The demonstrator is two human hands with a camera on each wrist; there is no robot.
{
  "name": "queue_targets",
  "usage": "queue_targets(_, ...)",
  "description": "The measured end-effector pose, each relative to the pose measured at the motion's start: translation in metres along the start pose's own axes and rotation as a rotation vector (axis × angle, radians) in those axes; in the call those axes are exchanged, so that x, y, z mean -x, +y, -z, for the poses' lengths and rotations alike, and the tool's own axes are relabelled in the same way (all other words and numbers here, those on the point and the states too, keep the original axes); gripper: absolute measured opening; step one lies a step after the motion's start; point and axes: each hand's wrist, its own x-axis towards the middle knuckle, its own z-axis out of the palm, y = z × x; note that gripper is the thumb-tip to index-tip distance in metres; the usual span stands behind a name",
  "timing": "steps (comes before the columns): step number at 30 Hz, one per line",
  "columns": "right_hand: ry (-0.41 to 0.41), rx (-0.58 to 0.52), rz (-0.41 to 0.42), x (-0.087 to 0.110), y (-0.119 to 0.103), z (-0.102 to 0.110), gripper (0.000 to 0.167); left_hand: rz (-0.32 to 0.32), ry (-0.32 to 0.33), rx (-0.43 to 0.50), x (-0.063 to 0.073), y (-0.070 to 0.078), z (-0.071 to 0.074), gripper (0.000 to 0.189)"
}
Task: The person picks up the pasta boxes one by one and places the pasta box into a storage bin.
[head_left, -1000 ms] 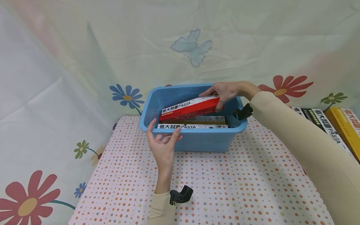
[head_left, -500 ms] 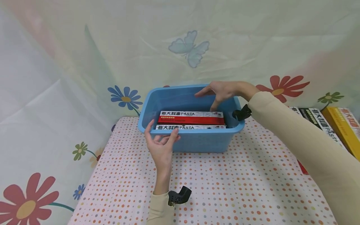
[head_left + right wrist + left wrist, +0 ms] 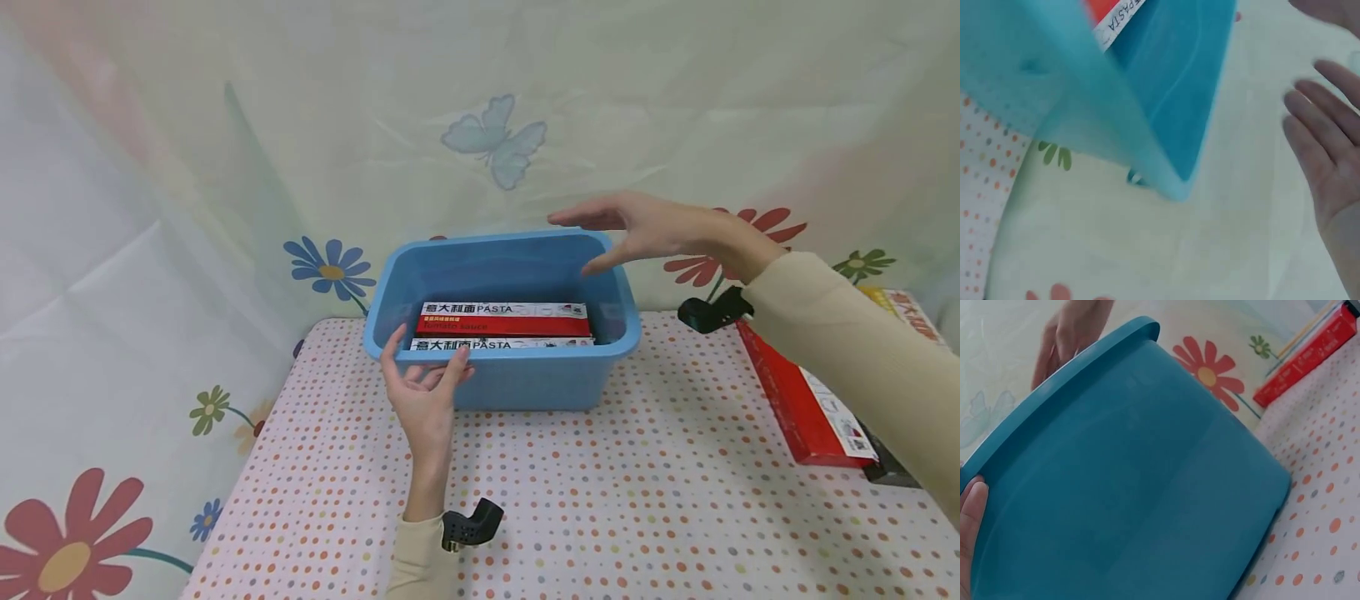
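Tugging hard with the left hand (image 3: 423, 407), fingers clamped on the tub (image 3: 536, 383), could jostle its boxes (image 3: 517, 324), while the right hand (image 3: 647, 227) has fingers apart.

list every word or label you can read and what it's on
"意大利面 PASTA": white strip of the rear box in the blue bin
"tomato sauce": that box's red band
"意大利面 PASTA": white strip of the front box
Too small, blurred or hidden to read: remaining print on these, the right-hand red box and the yellow box
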Motion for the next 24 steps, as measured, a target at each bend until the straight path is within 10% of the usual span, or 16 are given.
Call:
queue_targets(11, 0.438, 0.1, -0.137, 0.132, 0.056, -0.031, 0.069, -0.003, 0.006, 0.001, -0.002, -0.007, -0.001, 0.075)
queue_targets(24, 0.469, 0.044, -0.533, 0.225, 0.117, -0.101, 0.079, 0.003, 0.193, 0.136, 0.001, -0.004, -0.003, 0.066)
